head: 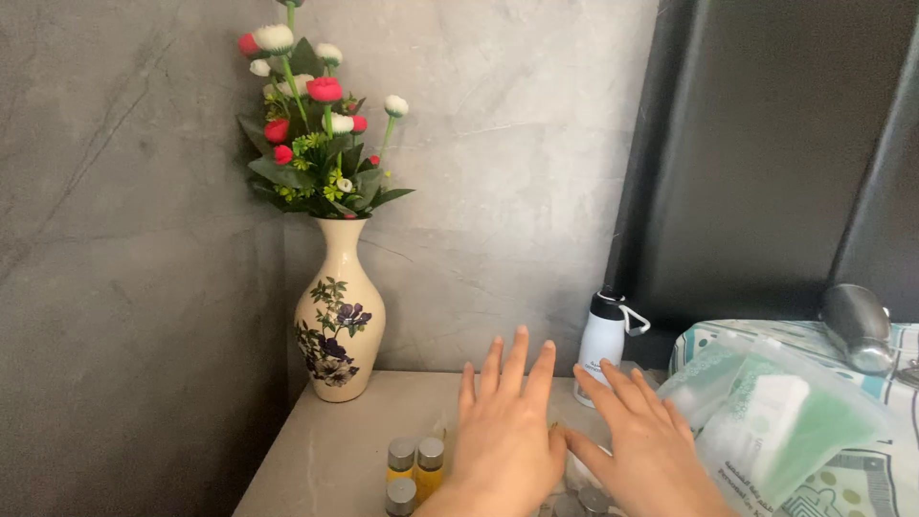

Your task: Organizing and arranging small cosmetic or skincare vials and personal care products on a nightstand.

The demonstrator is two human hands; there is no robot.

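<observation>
While spread flat with fingers splayed and gripping nothing, left hand and right hand side by side over the near counter, thumbs close together. Small yellow bottles with grey caps upright just left of the left hand; more grey caps partly hidden beneath the palms. Farther off, flowered vase left, white flask beyond the right fingers, plastic bags at right.

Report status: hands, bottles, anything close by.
Left hand and right hand flat, fingers spread, holding nothing. Small bottles beside the left hand. Vase back left, white bottle behind.
</observation>
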